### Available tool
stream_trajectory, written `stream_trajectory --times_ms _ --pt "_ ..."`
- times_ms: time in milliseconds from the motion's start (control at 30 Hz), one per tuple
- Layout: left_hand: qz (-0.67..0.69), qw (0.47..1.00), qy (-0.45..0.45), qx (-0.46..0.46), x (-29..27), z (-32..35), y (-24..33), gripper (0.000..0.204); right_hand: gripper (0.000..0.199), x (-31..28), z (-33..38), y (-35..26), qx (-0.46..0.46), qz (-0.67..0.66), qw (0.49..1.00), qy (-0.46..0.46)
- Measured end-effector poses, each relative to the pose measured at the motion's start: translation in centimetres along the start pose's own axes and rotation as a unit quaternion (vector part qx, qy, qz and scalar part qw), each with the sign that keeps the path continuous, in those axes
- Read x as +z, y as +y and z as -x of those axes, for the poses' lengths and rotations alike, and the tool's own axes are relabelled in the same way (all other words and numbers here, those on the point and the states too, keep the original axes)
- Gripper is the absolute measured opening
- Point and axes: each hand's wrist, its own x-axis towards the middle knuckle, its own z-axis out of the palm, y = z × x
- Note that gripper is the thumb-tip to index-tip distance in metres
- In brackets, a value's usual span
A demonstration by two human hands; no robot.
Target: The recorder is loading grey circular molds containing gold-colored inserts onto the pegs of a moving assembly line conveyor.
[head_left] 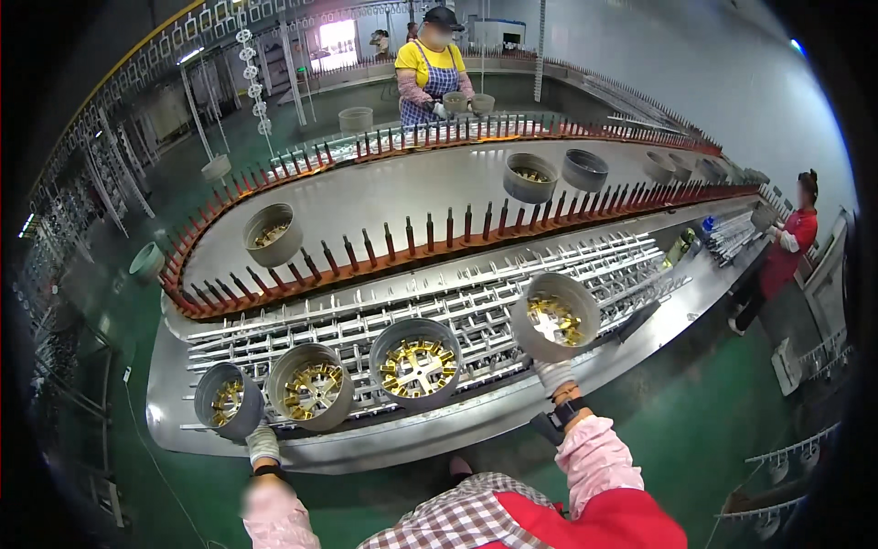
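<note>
The right tub (541, 348), right of centre, has your right hand (555, 375) at its lower wall, while your left hand (262, 443) is by the left tub (243, 425), lower left; fingers are hidden, so I cannot tell whether either pinches. If your right-hand support slips or the uneven bars (485, 318) tip that tub, its gold pieces (569, 328) could spill between them. Two tubs (422, 403) crowd the space between your hands, and spindles (431, 232) block the way toward upper centre.
</note>
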Motion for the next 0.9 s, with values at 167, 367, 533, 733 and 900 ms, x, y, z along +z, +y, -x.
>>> stream_trajectory --times_ms 167,367,533,733,900 --pt "0.0 1.0 -0.01 -0.02 1.6 0.0 -1.6 0.023 0.028 -8.1 -4.3 0.7 0.075 -0.139 0.898 -0.411" --pt "0.141 0.989 0.038 0.0 0.5 0.3 0.7 0.038 0.03 -2.0 -0.2 -1.2 0.113 -0.313 0.94 -0.082" --pt "-0.025 0.996 0.079 0.045 2.5 -0.7 -1.3 0.028 0.024 -0.4 -0.8 -2.8 0.011 -0.207 0.968 -0.138" --pt "0.132 0.991 -0.005 0.018 -1.2 0.7 0.0 0.025 0.025 -0.5 -0.4 -3.8 0.021 -0.237 0.963 -0.129" --pt "0.339 0.928 0.122 -0.094 1.6 4.3 -2.8 0.038 0.026 0.2 -1.5 -4.7 0.022 -0.286 0.953 -0.1"
